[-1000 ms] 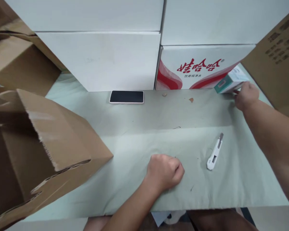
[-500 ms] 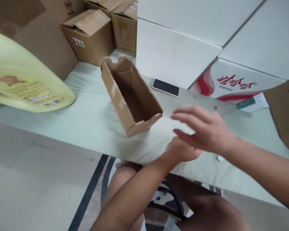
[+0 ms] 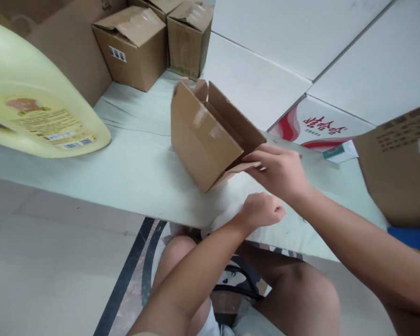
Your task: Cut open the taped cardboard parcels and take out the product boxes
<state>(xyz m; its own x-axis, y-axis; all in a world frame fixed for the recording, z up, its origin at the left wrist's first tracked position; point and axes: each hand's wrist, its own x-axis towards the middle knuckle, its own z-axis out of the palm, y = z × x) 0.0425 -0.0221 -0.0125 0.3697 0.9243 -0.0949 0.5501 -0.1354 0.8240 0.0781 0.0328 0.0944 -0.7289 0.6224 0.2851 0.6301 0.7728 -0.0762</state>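
Observation:
A small brown cardboard box [image 3: 206, 140] stands tilted on the cloth-covered table, its top open and its near end flap folded outward. My right hand [image 3: 282, 168] grips that box at the near right end, thumb and fingers pinching the flap. Below it, close to the table's front edge, my left hand [image 3: 264, 209] is closed in a fist. Whatever the fist may hold is hidden inside the fingers. The inside of the box is mostly out of sight behind its side wall.
A large pale yellow jug [image 3: 45, 102] stands at the left. Behind are taped cartons [image 3: 136, 56] and stacked white boxes [image 3: 259, 84]. Farther right are a small white-green box [image 3: 341, 153] and a big carton [image 3: 399, 172]. The table's front edge [image 3: 143, 212] runs above my knees.
My right hand has gone from hovering open to gripping the cardboard box, which has turned and shifted right. The phone behind the box is now out of sight. My left fist stays low.

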